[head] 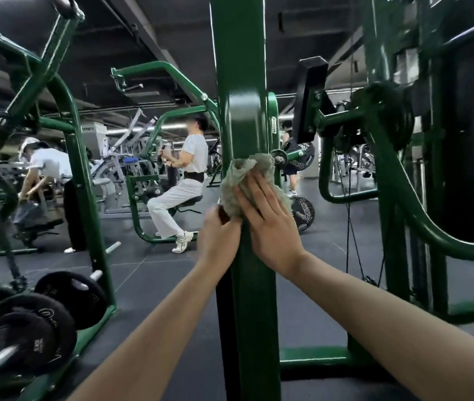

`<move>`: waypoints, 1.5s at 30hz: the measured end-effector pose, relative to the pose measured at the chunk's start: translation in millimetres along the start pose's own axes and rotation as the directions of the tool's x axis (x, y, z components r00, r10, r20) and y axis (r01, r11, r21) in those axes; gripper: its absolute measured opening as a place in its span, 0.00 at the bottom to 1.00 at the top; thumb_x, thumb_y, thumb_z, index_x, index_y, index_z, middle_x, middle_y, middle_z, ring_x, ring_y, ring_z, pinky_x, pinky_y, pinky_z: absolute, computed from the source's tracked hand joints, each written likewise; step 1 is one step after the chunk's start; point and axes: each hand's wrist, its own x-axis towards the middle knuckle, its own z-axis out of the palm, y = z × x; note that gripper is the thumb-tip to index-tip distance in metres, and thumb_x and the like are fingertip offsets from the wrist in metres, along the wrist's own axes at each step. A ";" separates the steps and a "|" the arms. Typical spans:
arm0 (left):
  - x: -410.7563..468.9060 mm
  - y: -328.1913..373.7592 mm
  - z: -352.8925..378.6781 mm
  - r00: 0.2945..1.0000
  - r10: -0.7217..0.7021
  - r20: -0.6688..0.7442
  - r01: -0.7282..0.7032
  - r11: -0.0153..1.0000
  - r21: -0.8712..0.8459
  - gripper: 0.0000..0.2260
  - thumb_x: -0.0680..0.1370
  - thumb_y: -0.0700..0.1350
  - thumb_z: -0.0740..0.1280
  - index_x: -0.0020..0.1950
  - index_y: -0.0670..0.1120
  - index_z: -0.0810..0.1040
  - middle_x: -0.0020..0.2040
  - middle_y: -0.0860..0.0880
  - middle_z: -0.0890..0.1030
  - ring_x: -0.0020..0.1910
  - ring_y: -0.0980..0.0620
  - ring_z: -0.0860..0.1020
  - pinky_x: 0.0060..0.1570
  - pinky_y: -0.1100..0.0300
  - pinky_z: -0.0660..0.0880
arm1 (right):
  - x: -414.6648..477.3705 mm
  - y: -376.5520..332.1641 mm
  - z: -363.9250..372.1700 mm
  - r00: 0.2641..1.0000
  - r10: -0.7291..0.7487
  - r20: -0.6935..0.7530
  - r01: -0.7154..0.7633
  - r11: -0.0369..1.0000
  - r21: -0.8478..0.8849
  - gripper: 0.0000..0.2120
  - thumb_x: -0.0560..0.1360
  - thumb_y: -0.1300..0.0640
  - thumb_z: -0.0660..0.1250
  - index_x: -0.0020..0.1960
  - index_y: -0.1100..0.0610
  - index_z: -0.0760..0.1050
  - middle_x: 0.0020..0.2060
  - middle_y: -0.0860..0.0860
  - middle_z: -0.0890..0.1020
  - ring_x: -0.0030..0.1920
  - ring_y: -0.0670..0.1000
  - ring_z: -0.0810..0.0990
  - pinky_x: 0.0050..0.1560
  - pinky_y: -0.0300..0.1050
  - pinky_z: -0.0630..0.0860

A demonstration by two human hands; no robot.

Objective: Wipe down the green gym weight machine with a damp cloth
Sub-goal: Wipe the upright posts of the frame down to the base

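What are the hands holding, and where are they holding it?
The right hand presses the cloth flat against the green post. The left hand grips the cloth's lower left edge.

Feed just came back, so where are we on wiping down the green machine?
Done: nothing can be confirmed; no wet or wiped patch is distinguishable on the paint. In hand: the right hand presses the cloth flat against the central green post at mid height, while the left hand grips the post's left edge just below. Left: the post above and below, and the curved arm.
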 end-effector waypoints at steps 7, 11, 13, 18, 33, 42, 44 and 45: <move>55.3 81.3 8.6 0.905 0.384 -0.183 -0.364 0.922 0.130 0.21 0.76 0.39 0.68 0.64 0.58 0.70 0.60 0.60 0.70 0.60 0.60 0.70 0.54 0.71 0.65 | -27.8 0.7 17.5 0.998 -0.016 -0.068 0.015 1.000 -0.016 0.27 0.76 0.63 0.62 0.75 0.59 0.73 0.78 0.56 0.68 0.82 0.57 0.58 0.77 0.57 0.65; 101.0 113.9 11.1 0.827 0.524 -0.204 -0.461 0.840 0.287 0.26 0.74 0.43 0.70 0.72 0.52 0.69 0.65 0.56 0.66 0.66 0.52 0.70 0.65 0.52 0.76 | -18.3 7.8 26.5 0.981 -0.025 -0.194 0.016 0.999 -0.045 0.16 0.85 0.56 0.58 0.64 0.54 0.83 0.67 0.53 0.81 0.81 0.53 0.62 0.79 0.50 0.63; 125.0 144.6 12.1 0.744 0.642 -0.187 -0.564 0.752 0.341 0.23 0.76 0.42 0.69 0.72 0.48 0.73 0.70 0.52 0.66 0.71 0.50 0.68 0.72 0.51 0.69 | 23.0 19.4 16.0 0.972 -0.026 -0.234 0.001 0.994 -0.105 0.13 0.85 0.53 0.62 0.61 0.51 0.85 0.65 0.51 0.83 0.80 0.53 0.64 0.79 0.49 0.62; 191.3 248.9 -5.6 0.622 0.763 -0.177 -0.699 0.642 0.315 0.17 0.80 0.43 0.62 0.68 0.45 0.78 0.68 0.49 0.73 0.71 0.51 0.69 0.73 0.52 0.65 | 176.7 57.3 -38.8 0.923 0.070 -0.378 -0.104 0.992 -0.071 0.14 0.84 0.52 0.61 0.60 0.52 0.85 0.64 0.53 0.81 0.72 0.57 0.74 0.72 0.52 0.72; 404.7 578.7 -54.6 0.651 0.753 -0.093 -0.642 0.612 0.461 0.12 0.81 0.47 0.61 0.62 0.47 0.78 0.62 0.54 0.76 0.64 0.55 0.72 0.67 0.51 0.68 | 576.2 157.2 -188.0 0.937 0.136 -0.321 -0.080 0.980 0.181 0.32 0.73 0.54 0.78 0.74 0.59 0.74 0.76 0.53 0.72 0.79 0.55 0.67 0.71 0.54 0.74; 493.2 662.8 -68.8 0.836 0.545 -0.062 -0.412 0.699 0.585 0.13 0.80 0.44 0.64 0.64 0.52 0.76 0.62 0.54 0.77 0.62 0.54 0.71 0.64 0.54 0.69 | 777.3 234.8 -244.6 0.936 0.202 0.290 -0.268 0.941 0.209 0.21 0.80 0.49 0.61 0.73 0.45 0.73 0.72 0.47 0.75 0.75 0.52 0.69 0.71 0.49 0.71; 513.3 672.8 -69.3 0.889 0.457 0.005 -0.383 0.739 0.554 0.15 0.83 0.48 0.59 0.68 0.52 0.76 0.66 0.53 0.79 0.63 0.54 0.73 0.63 0.55 0.69 | 810.6 256.5 -237.1 0.882 0.218 0.418 -0.301 0.943 0.143 0.18 0.80 0.51 0.60 0.69 0.45 0.75 0.66 0.48 0.79 0.67 0.54 0.77 0.61 0.50 0.78; 527.0 673.3 -69.2 0.913 0.407 0.035 -0.362 0.766 0.532 0.16 0.84 0.49 0.58 0.70 0.51 0.76 0.68 0.53 0.79 0.62 0.54 0.74 0.61 0.56 0.70 | 823.5 265.5 -231.6 0.850 0.210 0.483 -0.296 0.949 0.108 0.18 0.80 0.51 0.59 0.69 0.46 0.76 0.66 0.49 0.80 0.67 0.54 0.78 0.61 0.51 0.78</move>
